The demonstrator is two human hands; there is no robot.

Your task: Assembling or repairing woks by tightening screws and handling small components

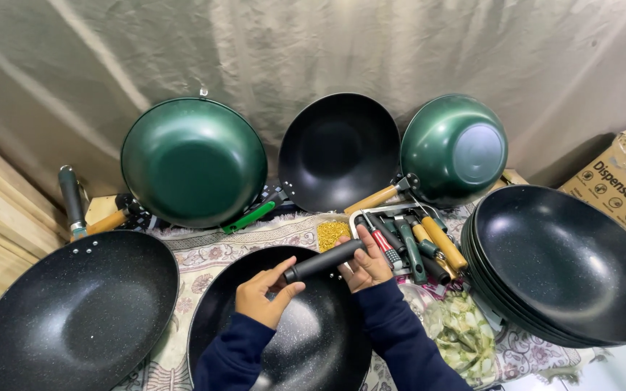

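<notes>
Head view — both hands' fingers (pixel 278 274) grip a black handle (pixel 325 261) over an empty speckled wok (pixel 306 347).

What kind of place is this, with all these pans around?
Probably a small workshop or stall where pans get their handles fitted. A stack of black handleless woks sits beside a tray of loose wooden and plastic handles, and both hands hold a black cylindrical handle over a black speckled wok.

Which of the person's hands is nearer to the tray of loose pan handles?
Right. The right hand grips the black handle just beside the tray of loose pan handles; the left hand holds the handle's other end, farther away over the black pan.
</notes>
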